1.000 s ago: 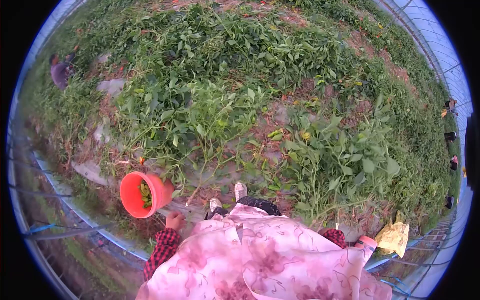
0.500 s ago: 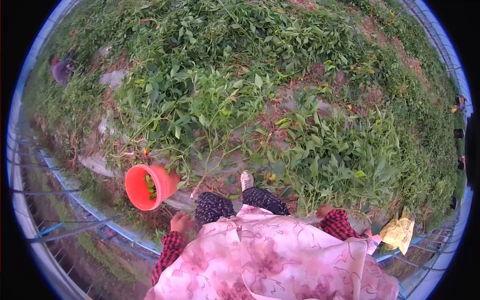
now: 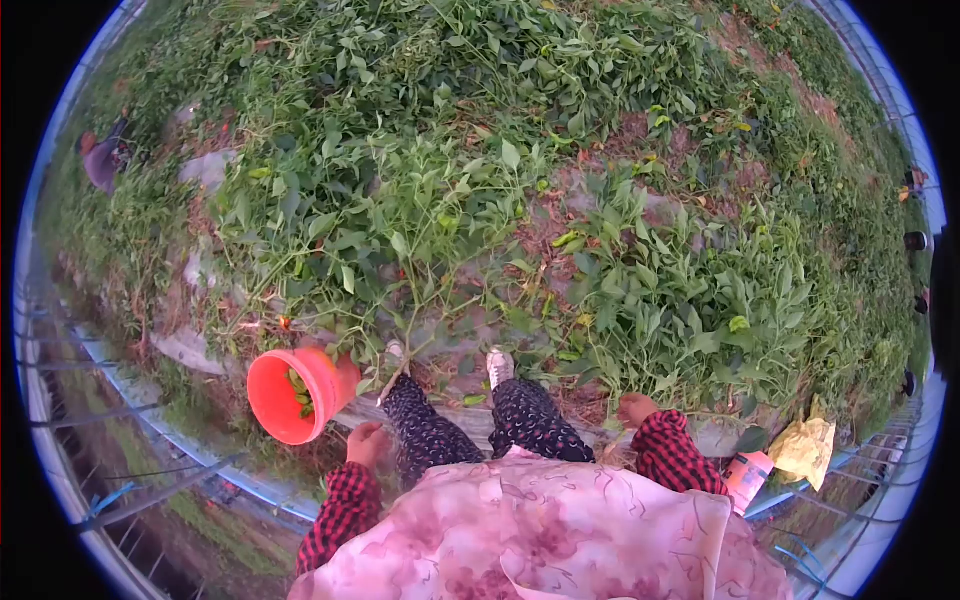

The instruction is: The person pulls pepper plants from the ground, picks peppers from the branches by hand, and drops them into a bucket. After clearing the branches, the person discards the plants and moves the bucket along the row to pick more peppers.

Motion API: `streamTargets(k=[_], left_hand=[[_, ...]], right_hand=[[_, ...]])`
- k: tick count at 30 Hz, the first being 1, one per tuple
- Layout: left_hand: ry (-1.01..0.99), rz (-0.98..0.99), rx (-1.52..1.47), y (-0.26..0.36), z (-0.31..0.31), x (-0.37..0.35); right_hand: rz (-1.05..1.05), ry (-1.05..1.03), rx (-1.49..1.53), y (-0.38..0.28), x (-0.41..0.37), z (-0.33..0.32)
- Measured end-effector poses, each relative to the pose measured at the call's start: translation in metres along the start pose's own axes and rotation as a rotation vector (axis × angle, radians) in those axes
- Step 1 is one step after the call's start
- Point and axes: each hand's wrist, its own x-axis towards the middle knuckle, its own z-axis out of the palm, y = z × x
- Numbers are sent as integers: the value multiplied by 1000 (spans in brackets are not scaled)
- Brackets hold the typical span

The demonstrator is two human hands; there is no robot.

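Red bucket [image 3: 337, 380] has green peppers [image 3: 300, 394] inside, leafy plants [image 3: 330, 215] just past it. Their left hand [image 3: 369, 443] hangs just beside the bucket, right hand [image 3: 637, 409] is well off to its right; tbh can't tell if either grip's open or closed. Yellow sack [image 3: 803, 452] sits further right of the bucket.

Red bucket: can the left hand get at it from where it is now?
Probably yes: the left hand is close to the red bucket, and nothing visible seems to block the way between them.
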Motion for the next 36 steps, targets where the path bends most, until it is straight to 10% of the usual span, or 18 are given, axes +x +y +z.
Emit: streamTargets(k=[19,27,29,36], left_hand=[[-37,-140,-50,-43,-120,100],[20,-167,-146,-56,-157,105],[8,-177,-205,-61,-161,105],[-60,-135,-98,-69,-149,124]], right_hand=[[-292,-275,169,-210,82,334],[-632,271,665,-383,175,387],[-730,455,-70,-400,217,378],[-422,11,67,-447,205,377]])
